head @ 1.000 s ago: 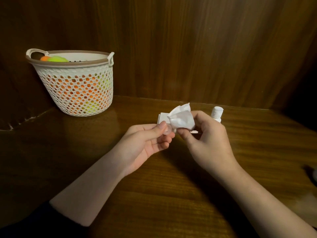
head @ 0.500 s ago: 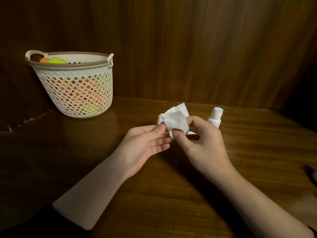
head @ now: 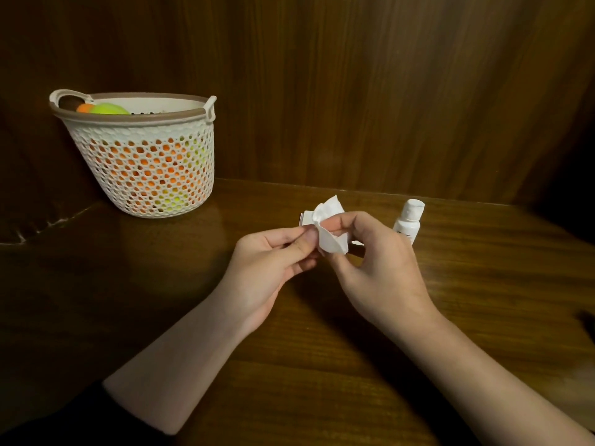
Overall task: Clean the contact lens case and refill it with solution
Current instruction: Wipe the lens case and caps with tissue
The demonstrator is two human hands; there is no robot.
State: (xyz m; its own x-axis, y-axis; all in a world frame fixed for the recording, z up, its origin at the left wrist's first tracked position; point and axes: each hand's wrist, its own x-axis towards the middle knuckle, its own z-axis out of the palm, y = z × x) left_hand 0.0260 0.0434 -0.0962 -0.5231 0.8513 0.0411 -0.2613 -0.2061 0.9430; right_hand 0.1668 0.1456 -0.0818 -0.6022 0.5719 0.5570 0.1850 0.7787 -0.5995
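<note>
Two hands are held together at the centre of the frame, above a dark wooden table (head: 322,365). A crumpled white tissue (head: 330,231) is pinched by the right hand (head: 380,268), its thumb and forefinger curled round the paper. The left hand (head: 267,268) is closed with the thumb pressed against the fingertips right at the tissue's edge; what is gripped there cannot be made out, as it is hidden by the tissue and the fingers, so the lens case itself is not plainly seen. A small white object (head: 306,218) is partly screened behind the tissue. A white solution bottle (head: 408,222) with its cap on is seen upright on the table just right of centre, partly covered by the right hand. At the upper left, a white perforated basket (head: 145,169) with a brown rim is set against the wooden wall panels (head: 386,91), and orange and yellow-green items (head: 103,108) are seen inside it.
</note>
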